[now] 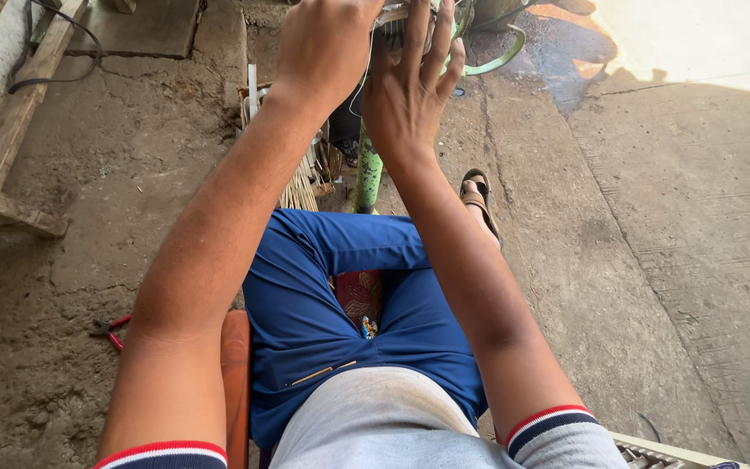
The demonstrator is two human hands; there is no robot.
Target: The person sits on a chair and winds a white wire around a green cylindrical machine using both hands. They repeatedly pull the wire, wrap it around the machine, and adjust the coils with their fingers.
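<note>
Both my arms reach forward to the top edge of the view. My left hand is curled with fingers closed over the top of a metal-and-green object that is mostly cut off by the frame. My right hand lies flat against that same object, fingers spread upward, next to a curved green tube. A green post runs down from under my hands to the ground between my knees. I am seated, in blue trousers and a grey shirt.
Red-handled pliers lie on the dirt floor at left. A wooden bench and a black cable are at far left. Bamboo strips stand by the post. A sandalled foot rests on concrete; a wet patch lies beyond.
</note>
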